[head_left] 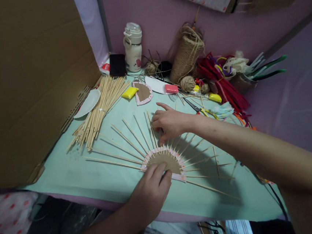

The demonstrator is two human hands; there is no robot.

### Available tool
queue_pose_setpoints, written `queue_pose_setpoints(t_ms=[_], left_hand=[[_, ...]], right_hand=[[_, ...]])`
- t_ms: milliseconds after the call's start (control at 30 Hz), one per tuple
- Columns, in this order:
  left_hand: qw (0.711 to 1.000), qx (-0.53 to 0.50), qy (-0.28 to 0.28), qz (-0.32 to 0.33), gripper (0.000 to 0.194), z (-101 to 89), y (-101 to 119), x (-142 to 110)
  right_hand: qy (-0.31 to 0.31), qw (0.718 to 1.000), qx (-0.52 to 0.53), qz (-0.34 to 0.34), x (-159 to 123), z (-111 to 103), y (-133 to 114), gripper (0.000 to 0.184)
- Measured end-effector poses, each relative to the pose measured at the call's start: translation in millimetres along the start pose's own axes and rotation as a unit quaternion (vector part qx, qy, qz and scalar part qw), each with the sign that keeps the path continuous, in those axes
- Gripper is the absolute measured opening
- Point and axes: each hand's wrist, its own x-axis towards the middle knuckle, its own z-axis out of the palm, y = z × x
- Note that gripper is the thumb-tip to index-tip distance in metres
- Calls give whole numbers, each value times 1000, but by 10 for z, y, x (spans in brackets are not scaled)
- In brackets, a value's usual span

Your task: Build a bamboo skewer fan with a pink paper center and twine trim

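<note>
A cardboard half circle (171, 165) with a pink-and-white patterned cloth rim lies on the table, its straight side toward me. Thin wooden sticks (130, 131) fan out from its curved edge. My left hand (153, 185) presses on the near edge of the half circle with bent fingers close together; the fingertips are partly hidden. Beyond the curved edge is my right hand (169, 122), reaching in from the right. Its thumb and fingers close on a stick among the upper ones, while one finger sticks out to the left.
A bundle of sticks (97, 115) lies at left beside a white disc (89, 103) and a cardboard wall (37, 83). Behind are a bottle (134, 54), a twine roll (186, 57), a second cloth-edged cardboard piece (144, 93), scissors (192, 105) and red pipe cleaners (225, 87).
</note>
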Motion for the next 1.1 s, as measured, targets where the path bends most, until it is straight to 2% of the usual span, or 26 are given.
queue_pose_setpoints(t_ms=[233, 433, 733, 967, 1100], left_hand=[[1000, -11, -24, -5, 21, 0, -3, 0], [1000, -10, -20, -1, 20, -35, -6, 33], [999, -13, -29, -5, 20, -35, 1, 42], [999, -22, -31, -3, 21, -44, -4, 55], [999, -21, -35, -4, 22, -27, -9, 36]], right_hand=[[-6, 1000, -2, 8, 35, 15, 6, 36], [-23, 999, 2, 31, 82, 4, -4, 40], [-19, 997, 6, 76, 140, 34, -31, 28], [-11, 997, -18, 77, 182, 52, -23, 34], [-10, 997, -4, 82, 173, 60, -47, 29]])
